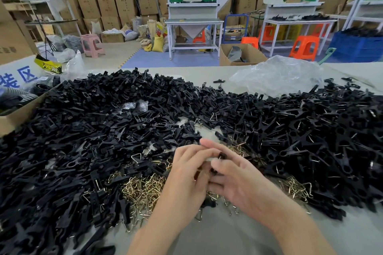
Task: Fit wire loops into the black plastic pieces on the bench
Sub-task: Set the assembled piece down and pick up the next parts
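Far left, a cardboard box (pixel 18 116) is sitting at the bench (pixel 228 238) edge. The loose heap (pixel 83 130) of black plastic pcs is spreading from it toward centre, and those look unfitted to me. Front centre, the wire loops (pixel 143 188) are lying in a brassy pile just beside the left hand (pixel 186 178).

I'm watching both hands working together over that pile. The left hand's fingers (pixel 192 151) are curling in and pinching one black piece (pixel 221 155) from its side. The right hand (pixel 242 182) is pinching the same piece btwn thumb and forefinger, w/ its other fingers lying loosely spread below. The piece is sitting btwn the two hands, above the bench, mostly covered. Whether a loop is already in the grip I can't tell, as the fingers are hiding it.

My read: this is the seating step. To do it well, I'd be steadying the piece w/ the left hand and squeezing the loop's legs together so both ends are entering at once. Then I'd be pushing till it's sitting square, not caught on one side. I'd be checking by feel, since the view is blocked.

Further right, the right heap (pixel 321 130) is showing pcs w/ wire glinting in them, prob. the finished lot, so I'd be dropping this one there. A crumpled plastic bag (pixel 277 76) is lying behind it.
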{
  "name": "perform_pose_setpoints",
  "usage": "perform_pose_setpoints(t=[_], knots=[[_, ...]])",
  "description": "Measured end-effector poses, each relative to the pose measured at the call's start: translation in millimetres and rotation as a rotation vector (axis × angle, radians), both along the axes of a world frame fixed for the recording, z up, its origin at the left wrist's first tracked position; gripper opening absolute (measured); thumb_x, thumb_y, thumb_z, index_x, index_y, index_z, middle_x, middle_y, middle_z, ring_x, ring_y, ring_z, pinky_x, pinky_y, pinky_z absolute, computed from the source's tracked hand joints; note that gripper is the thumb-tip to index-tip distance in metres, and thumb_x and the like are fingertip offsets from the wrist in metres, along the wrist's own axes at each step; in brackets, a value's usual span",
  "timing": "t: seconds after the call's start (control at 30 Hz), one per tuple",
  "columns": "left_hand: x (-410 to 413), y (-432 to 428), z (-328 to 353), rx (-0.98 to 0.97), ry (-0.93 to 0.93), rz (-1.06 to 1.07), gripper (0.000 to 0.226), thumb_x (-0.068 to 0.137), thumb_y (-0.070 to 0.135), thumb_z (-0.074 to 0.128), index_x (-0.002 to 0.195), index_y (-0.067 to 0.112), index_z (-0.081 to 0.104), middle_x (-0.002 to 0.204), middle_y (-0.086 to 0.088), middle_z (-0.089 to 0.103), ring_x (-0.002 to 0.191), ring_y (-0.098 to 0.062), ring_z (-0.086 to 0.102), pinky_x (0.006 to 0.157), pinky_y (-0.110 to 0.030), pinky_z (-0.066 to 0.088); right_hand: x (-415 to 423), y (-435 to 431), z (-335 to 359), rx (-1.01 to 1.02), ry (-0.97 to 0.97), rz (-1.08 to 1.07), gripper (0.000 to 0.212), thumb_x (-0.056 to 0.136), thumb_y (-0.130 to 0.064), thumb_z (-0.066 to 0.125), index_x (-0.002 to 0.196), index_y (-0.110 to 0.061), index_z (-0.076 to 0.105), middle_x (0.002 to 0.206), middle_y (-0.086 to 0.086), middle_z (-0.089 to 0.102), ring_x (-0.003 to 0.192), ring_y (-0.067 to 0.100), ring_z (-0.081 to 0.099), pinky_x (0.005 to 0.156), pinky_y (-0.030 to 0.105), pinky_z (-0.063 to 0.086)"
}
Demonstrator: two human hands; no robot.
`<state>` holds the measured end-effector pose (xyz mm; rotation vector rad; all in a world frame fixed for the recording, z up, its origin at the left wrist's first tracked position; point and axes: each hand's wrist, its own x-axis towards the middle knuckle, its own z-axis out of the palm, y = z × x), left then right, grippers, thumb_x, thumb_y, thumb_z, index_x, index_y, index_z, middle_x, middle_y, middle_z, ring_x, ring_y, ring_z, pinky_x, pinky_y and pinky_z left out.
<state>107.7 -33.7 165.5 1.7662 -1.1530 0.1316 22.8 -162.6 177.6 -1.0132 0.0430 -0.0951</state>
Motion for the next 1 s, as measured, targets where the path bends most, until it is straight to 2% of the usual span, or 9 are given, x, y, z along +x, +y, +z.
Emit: perform_pose_setpoints(t=[0.13,0.2,0.27,0.4,0.47,0.6,0.73,0.9,1.0], knots=[[0.8,-3.4,-6.2,0.066,-0.077,0.030,0.059,0.082,-0.004,0.054,0.119,0.042,0.056,0.117,0.023,0.048,0.125,-0.003,0.036,0.096,-0.010,0.038,7.8,9.9,-5.8,-0.277,0.079,-0.235,0.051,0.074,-0.009,0.062,0.114,-0.038,0.073,0.104,-0.003,0.074,0.095,0.010,0.068,0.090,0.031,0.056],[0.3,-3.4,-7.2,0.092,-0.088,0.047,0.063,0.080,-0.008,0.060,0.122,0.039,0.057,0.118,0.021,0.047,0.124,-0.002,0.036,0.095,-0.013,0.040,7.9,15.3,-5.5,-0.399,0.084,-0.296,0.049,0.073,-0.012,0.059,0.110,-0.041,0.071,0.098,-0.010,0.074,0.086,0.002,0.067,0.080,0.021,0.053],[-1.6,-3.4,-6.0,0.126,-0.092,0.018,0.065,0.081,-0.001,0.062,0.130,0.040,0.053,0.122,0.023,0.047,0.126,-0.003,0.036,0.099,-0.012,0.036,6.8,17.3,-4.8,-0.443,0.067,-0.365,0.042,0.073,-0.012,0.058,0.107,-0.034,0.070,0.093,-0.007,0.073,0.078,0.004,0.066,0.069,0.017,0.051],[-9.5,-3.2,0.7,0.143,-0.054,-0.099,0.068,0.085,0.021,0.052,0.145,0.046,0.034,0.130,0.025,0.046,0.127,-0.013,0.046,0.101,-0.014,0.037,4.5,17.0,1.3,-0.442,0.016,-0.509,0.021,0.089,-0.001,0.055,0.098,-0.013,0.071,0.072,0.002,0.066,0.055,0.013,0.057,0.052,0.020,0.048],[-13.4,-2.4,1.9,0.129,-0.018,-0.140,0.070,0.084,0.019,0.052,0.146,0.046,0.032,0.128,0.022,0.048,0.125,-0.015,0.049,0.100,-0.019,0.041,4.0,15.6,0.7,-0.468,0.037,-0.563,0.027,0.091,0.003,0.054,0.089,-0.016,0.073,0.065,-0.001,0.063,0.050,0.011,0.054,0.047,0.020,0.045],[-16.2,-0.9,1.9,0.121,-0.038,-0.134,0.069,0.083,0.021,0.048,0.146,0.042,0.030,0.122,0.017,0.049,0.118,-0.013,0.052,0.094,-0.026,0.046,4.8,17.3,1.1,-0.465,0.044,-0.557,0.032,0.094,-0.002,0.059,0.076,-0.026,0.071,0.060,-0.006,0.061,0.046,0.009,0.051,0.043,0.018,0.042],[-15.8,-0.7,1.4,0.156,-0.054,-0.128,0.068,0.084,0.023,0.047,0.148,0.038,0.030,0.118,0.015,0.048,0.104,-0.013,0.058,0.084,-0.034,0.052,6.4,15.8,-0.6,-0.444,0.060,-0.537,0.025,0.094,-0.005,0.063,0.079,-0.023,0.072,0.061,-0.004,0.062,0.048,0.013,0.054,0.045,0.021,0.045],[-15.9,0.2,2.4,0.192,-0.050,-0.112,0.066,0.086,0.029,0.045,0.147,0.043,0.027,0.113,0.017,0.046,0.086,-0.013,0.061,0.068,-0.037,0.054,7.7,12.3,-2.3,-0.458,0.076,-0.530,0.023,0.096,-0.009,0.064,0.079,-0.022,0.073,0.060,-0.005,0.060,0.046,0.014,0.058,0.046,0.021,0.047],[-16.3,0.8,2.7,0.195,-0.033,-0.113,0.065,0.086,0.028,0.045,0.146,0.046,0.027,0.114,0.018,0.046,0.087,-0.013,0.062,0.069,-0.037,0.055,7.5,10.8,-3.7,-0.495,0.069,-0.526,0.030,0.098,-0.007,0.060,0.079,-0.024,0.074,0.060,-0.009,0.060,0.044,0.008,0.055,0.045,0.016,0.044]])
